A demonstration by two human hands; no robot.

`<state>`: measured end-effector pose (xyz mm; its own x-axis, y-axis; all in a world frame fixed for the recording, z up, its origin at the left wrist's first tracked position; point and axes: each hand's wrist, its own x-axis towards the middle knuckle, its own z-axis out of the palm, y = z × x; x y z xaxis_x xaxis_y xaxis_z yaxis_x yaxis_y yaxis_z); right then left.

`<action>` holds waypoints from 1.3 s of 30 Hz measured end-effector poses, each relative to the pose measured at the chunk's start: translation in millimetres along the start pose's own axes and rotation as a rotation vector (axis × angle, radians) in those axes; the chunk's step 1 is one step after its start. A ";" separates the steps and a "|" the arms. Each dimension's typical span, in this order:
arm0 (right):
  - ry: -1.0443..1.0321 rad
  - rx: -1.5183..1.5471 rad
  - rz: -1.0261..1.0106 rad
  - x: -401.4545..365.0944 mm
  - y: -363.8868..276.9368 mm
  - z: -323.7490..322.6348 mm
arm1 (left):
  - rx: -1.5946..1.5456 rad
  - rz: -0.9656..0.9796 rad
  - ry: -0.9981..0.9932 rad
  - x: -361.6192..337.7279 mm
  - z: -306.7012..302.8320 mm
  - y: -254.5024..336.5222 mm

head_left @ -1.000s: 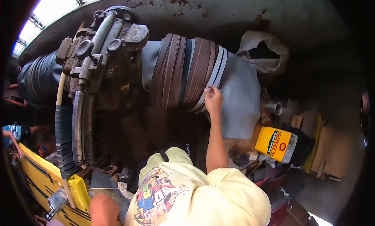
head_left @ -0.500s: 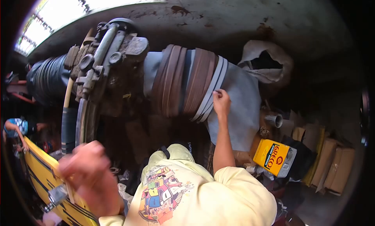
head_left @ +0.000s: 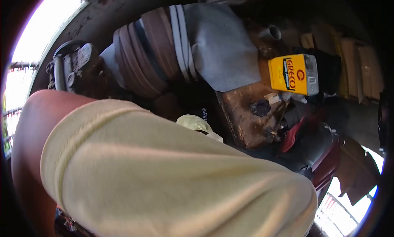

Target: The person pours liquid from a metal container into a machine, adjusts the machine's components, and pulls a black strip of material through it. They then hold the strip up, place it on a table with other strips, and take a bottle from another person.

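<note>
Neither of my hands shows now. A pale yellow sleeve [head_left: 164, 167] fills the lower middle, and my bare upper arm [head_left: 33, 155] comes out of it at the left edge. Beyond the sleeve, strips of brown material [head_left: 160, 44] and narrow pale strips [head_left: 183, 42] lie over a grey sheet [head_left: 223, 44] on the machine's arm. The sheet hangs down on its right side. Behind my arm stands part of a dirty sewing-machine-like metal head [head_left: 78, 67]; the rest of it is hidden.
A yellow GRECO can [head_left: 293, 75] stands right of the grey sheet. Below it is a stained brown board [head_left: 250, 120] with scraps and a dark lump. Folded cardboard [head_left: 351, 67] leans at the far right, above dark red material [head_left: 326, 167]. A bright barred window [head_left: 35, 36] is at upper left.
My view has swung right and down. Both hands, one earlier at the pale strips and one blurred at lower left, have left the picture. My sleeve now covers much of it.
</note>
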<state>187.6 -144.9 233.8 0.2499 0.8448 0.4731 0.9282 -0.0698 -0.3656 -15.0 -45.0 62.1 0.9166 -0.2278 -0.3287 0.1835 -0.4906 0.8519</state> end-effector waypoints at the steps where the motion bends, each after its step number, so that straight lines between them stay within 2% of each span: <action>1: 0.001 0.026 -0.035 16.3 -10.9 11.8 | -0.015 -0.020 0.019 -11.8 -2.9 -11.3; 4: 0.011 0.099 -0.103 54.3 -40.5 41.9 | -0.056 -0.074 0.038 -41.9 -7.0 -38.2; 6: 0.071 0.141 -0.184 102.4 -72.1 52.5 | -0.025 -0.107 0.081 -69.8 -48.1 -51.1; 8: 0.102 0.153 -0.258 122.0 -90.1 51.8 | -0.016 -0.104 0.116 -71.8 -60.5 -56.4; 11: 0.139 0.129 -0.148 94.1 -72.3 35.2 | -0.032 -0.073 -0.055 -36.8 -50.6 -58.3; 13: 0.136 0.063 -0.198 84.4 -70.3 7.5 | -0.037 0.012 -0.051 6.2 -47.9 -46.3; 14: 0.119 0.046 -0.204 72.1 -66.9 -5.6 | -0.060 0.043 -0.065 26.4 -27.6 -41.7; 17: 0.148 0.132 -0.144 19.1 -88.6 -20.3 | -0.096 -0.026 -0.174 5.6 2.8 -30.7; 18: -0.168 0.142 0.209 -23.6 -72.9 -51.7 | 0.032 -0.050 -0.146 5.6 11.2 2.1; 19: 0.069 0.259 0.373 -74.5 -29.2 -28.4 | 0.012 -0.046 -0.138 7.7 16.0 4.5; 20: 0.164 0.242 0.351 -84.1 -28.1 -26.4 | 0.074 -0.029 -0.128 7.4 15.8 4.6; 21: 0.137 0.223 0.693 -139.6 2.8 -23.8 | 0.135 -0.013 -0.117 8.1 15.6 4.4; 22: 0.363 0.439 0.808 -213.8 46.5 -4.8 | 0.119 -0.015 -0.102 8.4 18.0 -2.0; 23: 0.518 0.185 1.030 -285.4 69.9 2.1 | 0.037 -0.043 -0.063 10.8 24.1 -14.6; 24: 0.654 0.099 1.251 -365.0 99.1 18.9 | -0.042 -0.076 -0.028 16.2 31.4 -22.6; 26: 0.891 -0.100 1.599 -465.0 98.1 25.4 | -0.087 -0.123 -0.002 34.4 44.8 -24.1; 29: 0.944 0.044 1.684 -517.3 91.8 46.4 | -0.059 -0.173 0.020 68.9 76.3 -19.4; 31: 0.930 0.339 1.510 -518.0 94.6 65.6 | -0.030 -0.138 -0.015 102.9 102.7 -2.7; 32: 0.874 0.375 1.509 -501.0 82.4 70.1 | -0.007 -0.086 -0.057 114.2 115.4 6.7; 33: 0.797 0.338 1.488 -501.1 85.3 89.3 | -0.008 -0.085 -0.049 126.3 125.3 20.9; 34: 0.759 0.403 1.557 -489.2 81.8 92.3 | 0.076 -0.032 -0.088 138.8 133.8 38.8; 36: 0.761 0.292 1.500 -465.5 84.0 77.4 | 0.159 0.014 -0.109 149.1 148.0 64.1; 39: 0.735 0.088 1.391 -447.8 133.5 43.9 | 0.081 0.044 -0.140 155.5 158.0 85.5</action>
<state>187.6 -509.3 -62.1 0.9582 -0.2860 0.0008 -0.1454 -0.4897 -0.8597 87.0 -255.2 19.4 0.8636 -0.3630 -0.3500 0.1098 -0.5420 0.8332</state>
